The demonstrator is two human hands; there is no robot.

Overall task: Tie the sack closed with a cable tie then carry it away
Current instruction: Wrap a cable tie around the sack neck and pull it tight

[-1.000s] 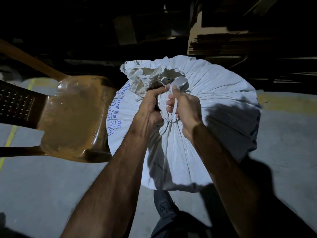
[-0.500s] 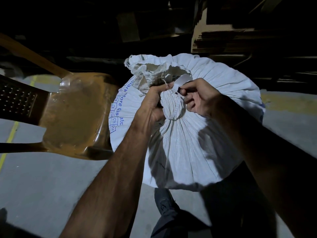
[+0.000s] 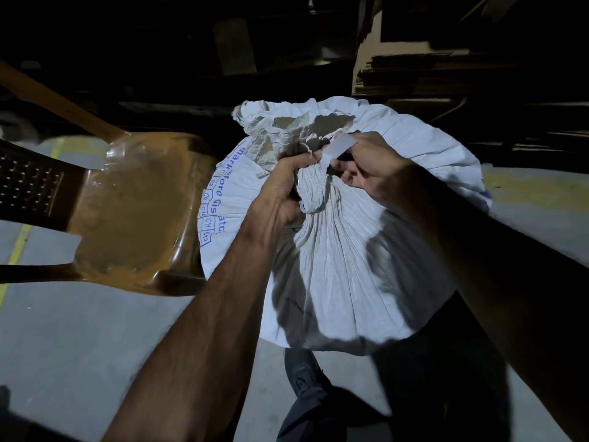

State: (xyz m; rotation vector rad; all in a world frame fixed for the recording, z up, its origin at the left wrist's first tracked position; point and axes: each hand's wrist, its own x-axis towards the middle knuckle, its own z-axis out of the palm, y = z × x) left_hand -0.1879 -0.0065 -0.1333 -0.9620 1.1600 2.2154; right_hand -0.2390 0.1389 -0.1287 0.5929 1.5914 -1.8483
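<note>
A full white woven sack [image 3: 344, 269] with blue print stands on the floor in front of me, its mouth gathered into a ruffled neck. My left hand [image 3: 280, 189] is clenched around that bunched neck from the left. A white cable tie [image 3: 338, 148] loops the neck just below my fingers. Its flat tail sticks up between my hands. My right hand [image 3: 366, 164] pinches that tail from the right side of the neck. The far part of the loop is hidden behind the gathered fabric.
A brown plastic chair [image 3: 127, 212] stands right against the sack's left side. Stacked cardboard [image 3: 446, 71] and dark shelving sit behind the sack. My dark shoe [image 3: 306, 378] is on the grey concrete floor below the sack. A yellow floor line [image 3: 19, 247] runs at left.
My right hand has come off the front of the neck and swung to the right, pulling the cable tie's tail up and rightward. My left hand has kept its grip on the neck.
</note>
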